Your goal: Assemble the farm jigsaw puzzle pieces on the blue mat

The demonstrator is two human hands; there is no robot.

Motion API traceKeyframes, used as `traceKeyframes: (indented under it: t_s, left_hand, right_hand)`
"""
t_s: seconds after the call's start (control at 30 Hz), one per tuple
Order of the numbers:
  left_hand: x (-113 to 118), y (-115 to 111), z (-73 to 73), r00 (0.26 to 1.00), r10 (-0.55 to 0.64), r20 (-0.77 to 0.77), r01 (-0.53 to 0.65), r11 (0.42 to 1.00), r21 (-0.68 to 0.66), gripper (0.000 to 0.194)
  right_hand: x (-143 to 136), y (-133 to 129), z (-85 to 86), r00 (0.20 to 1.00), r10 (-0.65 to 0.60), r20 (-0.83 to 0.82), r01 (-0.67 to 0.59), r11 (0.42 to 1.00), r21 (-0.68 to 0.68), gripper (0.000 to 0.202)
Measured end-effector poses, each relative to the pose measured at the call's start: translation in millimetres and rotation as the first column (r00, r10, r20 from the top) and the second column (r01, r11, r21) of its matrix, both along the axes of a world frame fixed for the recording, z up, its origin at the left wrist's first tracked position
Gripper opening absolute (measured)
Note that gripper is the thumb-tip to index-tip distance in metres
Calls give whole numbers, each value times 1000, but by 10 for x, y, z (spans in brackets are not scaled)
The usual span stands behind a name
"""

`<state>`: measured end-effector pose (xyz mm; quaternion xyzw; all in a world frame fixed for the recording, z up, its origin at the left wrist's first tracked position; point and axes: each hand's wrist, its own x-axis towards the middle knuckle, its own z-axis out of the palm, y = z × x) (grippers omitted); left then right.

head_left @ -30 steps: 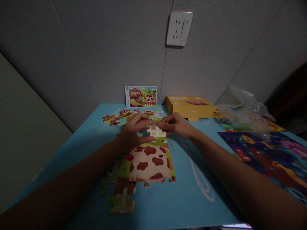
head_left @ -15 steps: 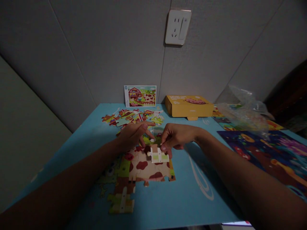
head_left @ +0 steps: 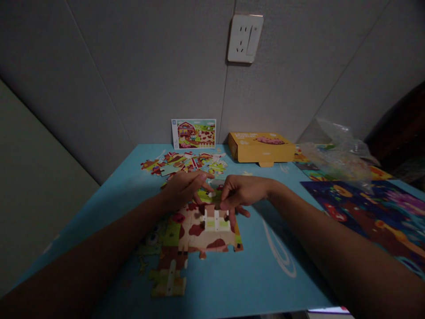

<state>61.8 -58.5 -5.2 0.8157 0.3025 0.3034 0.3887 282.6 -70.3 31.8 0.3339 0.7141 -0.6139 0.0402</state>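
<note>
Knobbed white-and-green fence puzzle piece [head_left: 217, 223] hovering over flat, interlocked, brown-spotted cow puzzle [head_left: 199, 241]

The bare right hand [head_left: 245, 193] is pinching the piece's upper edge; the bare left hand [head_left: 183, 188] is holding its fingers spread nearby.

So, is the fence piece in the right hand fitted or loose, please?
The fence piece is loose, held by the right hand over the assembled cow.

No word, number or brand can be made out for certain. White lettering [head_left: 245, 135] runs along the top of the yellow box [head_left: 262, 154], too small and blurred to read; the farm picture card [head_left: 195, 134] bears a blue corner square [head_left: 174, 122], its mark equally illegible.
</note>
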Motion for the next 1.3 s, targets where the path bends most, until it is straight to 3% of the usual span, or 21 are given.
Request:
traceKeyframes:
  t_s: [0.13,0.27,0.47,0.6,0.7,0.77,0.83,0.87,0.97,1.03,1.1,1.13,1.2,1.3]
  left_hand:
    - [-11,-3,10,1000,2,-24,-1,999,50,46]
    - [-6,-20,27,999,-5,-41,7,999,52,42]
    - [4,-24,31,998,37,-42,-30,990,139,32]
    - [14,-27,23,997,53,-51,-47,992,119,29]
    - [41,-45,29,997,81,14,-81,997,-3,28]
    - [46,-60,54,990,72,124,-49,983,-174,25]
    - [20,-75,104,972,-3,233,99,911,-400,27]
    - [-4,-81,137,960,-72,271,206,834,-511,30]
    - [-103,-88,244,890,-339,303,441,481,-758,33]
    - [-157,-80,293,799,-535,273,461,255,-850,29]
    - [-185,-67,310,680,-694,236,424,110,-899,27]
    - [-191,-61,306,630,-745,218,408,79,-910,28]
    - [-193,-56,285,589,-789,178,394,87,-915,28]
    - [-194,-66,248,622,-770,142,379,137,-915,24]
  right_hand:
    - [-319,-273,33,987,163,12,-158,969,-191,18]
    - [-491,-425,-6,936,319,146,-289,937,-195,21]
    - [-478,-383,-67,948,289,136,-256,943,-214,24]
    - [-481,-385,-45,965,242,103,-214,950,-228,23]
    - [-499,-406,-17,968,214,134,-177,953,-246,26]
    - [-515,-420,-3,966,201,161,-157,955,-250,27]
    - [-528,-431,5,960,209,188,-159,955,-248,28]
    - [-533,-435,6,956,215,198,-165,956,-245,28]
    - [-541,-440,2,955,211,210,-160,959,-235,28]
    - [-544,-442,-2,955,196,221,-145,964,-225,29]
    - [-551,-445,-2,954,190,233,-136,964,-227,28]
    - [-556,-448,-2,954,189,234,-133,963,-234,27]
    - [-564,-457,1,960,179,216,-122,959,-255,23]
    - [-566,-471,3,971,157,181,-106,959,-263,19]
